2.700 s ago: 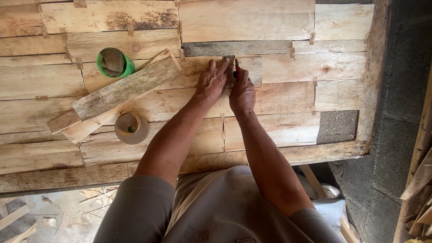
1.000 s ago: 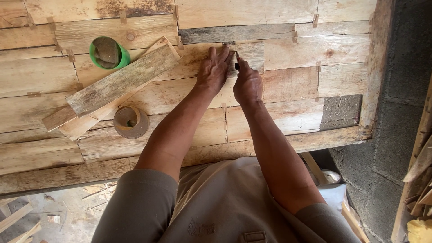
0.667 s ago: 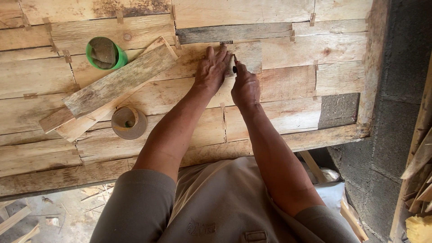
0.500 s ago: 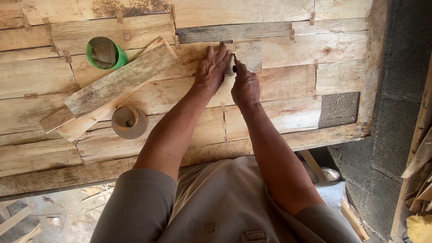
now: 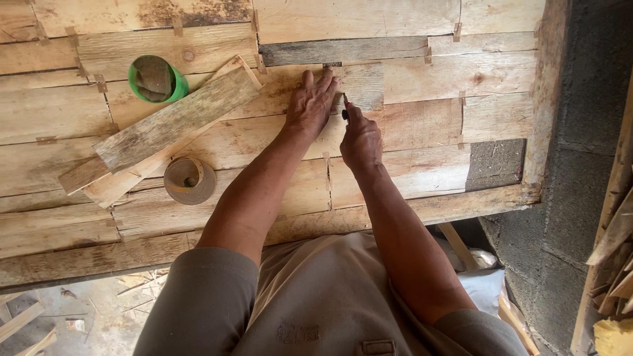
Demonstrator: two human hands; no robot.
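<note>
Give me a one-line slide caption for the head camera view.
Left hand flat on a plank tabletop, right hand gripping a small dark tool beside it.

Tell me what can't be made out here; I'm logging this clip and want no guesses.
- Small dark tool in the right hand, head view: fingers cover most of it, kind unclear.
- Green cup: contents too blurred to tell.
- Wood under the left hand: hidden by the palm.
- Floor scraps: cut off by the bottom edge.
</note>
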